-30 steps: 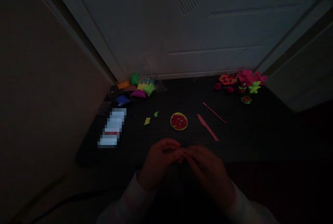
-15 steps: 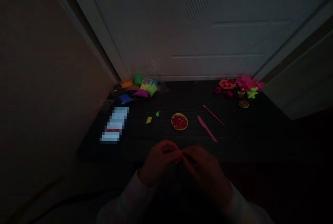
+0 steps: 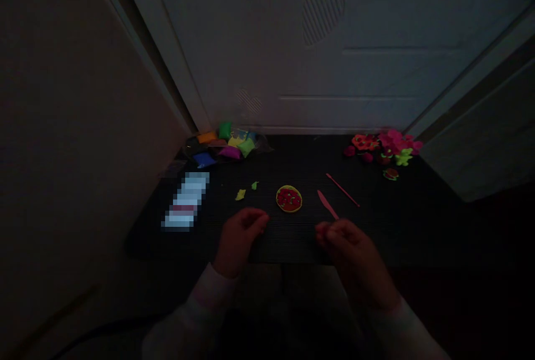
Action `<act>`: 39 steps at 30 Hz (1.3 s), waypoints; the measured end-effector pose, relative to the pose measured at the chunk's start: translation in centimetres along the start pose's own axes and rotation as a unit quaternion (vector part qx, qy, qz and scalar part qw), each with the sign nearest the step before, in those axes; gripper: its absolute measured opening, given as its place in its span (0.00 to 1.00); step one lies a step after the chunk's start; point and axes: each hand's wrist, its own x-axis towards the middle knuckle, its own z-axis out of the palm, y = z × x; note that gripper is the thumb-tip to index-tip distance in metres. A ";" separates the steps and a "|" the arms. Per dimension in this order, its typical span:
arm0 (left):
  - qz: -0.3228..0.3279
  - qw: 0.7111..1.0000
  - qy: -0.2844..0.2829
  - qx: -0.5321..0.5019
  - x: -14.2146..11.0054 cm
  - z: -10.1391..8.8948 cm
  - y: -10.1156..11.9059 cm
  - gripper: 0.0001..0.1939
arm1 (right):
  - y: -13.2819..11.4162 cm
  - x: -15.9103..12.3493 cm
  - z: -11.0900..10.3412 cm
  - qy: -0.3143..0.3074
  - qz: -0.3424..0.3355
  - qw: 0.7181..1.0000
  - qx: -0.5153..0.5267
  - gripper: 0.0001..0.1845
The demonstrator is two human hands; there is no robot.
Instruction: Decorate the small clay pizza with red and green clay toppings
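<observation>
The scene is very dim. My left hand (image 3: 240, 237) hovers over the near edge of a dark mat (image 3: 418, 226), fingers curled in; whether it holds anything is hidden. My right hand (image 3: 345, 248) is curled too, fingertips pinched near the lower end of a pink plastic knife (image 3: 326, 204). A round clay disc (image 3: 288, 199), red with a yellow rim and green bits, lies between and just beyond the hands. Two small yellow-green clay scraps (image 3: 246, 190) lie to its left. A thin pink stick tool (image 3: 343, 190) rests to the right of the knife.
Coloured clay packets (image 3: 225, 145) are piled at the mat's back left by a white door (image 3: 334, 42). Finished pink, red and green clay pieces (image 3: 387, 145) cluster at the back right. A pale pixelated item (image 3: 186, 208) lies on the left.
My hands were joined at the fingertips in front of me; now they have parted, the left going left and the right going right toward the knife. The view tilted down slightly.
</observation>
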 end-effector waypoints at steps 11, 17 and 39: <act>0.139 0.981 -0.013 0.133 2.1 0.5 -1.5 0.13 | 1.6 2.1 -1.0 0.011 -0.004 0.994 -0.105 0.10; 0.202 0.943 0.012 0.264 3.1 -0.1 -1.5 0.13 | 1.4 2.4 -0.5 0.017 -0.036 0.986 -0.162 0.10; 0.292 0.817 0.090 0.489 4.0 0.1 -1.6 0.13 | 1.7 2.6 -0.3 -0.018 -0.067 0.964 -0.258 0.13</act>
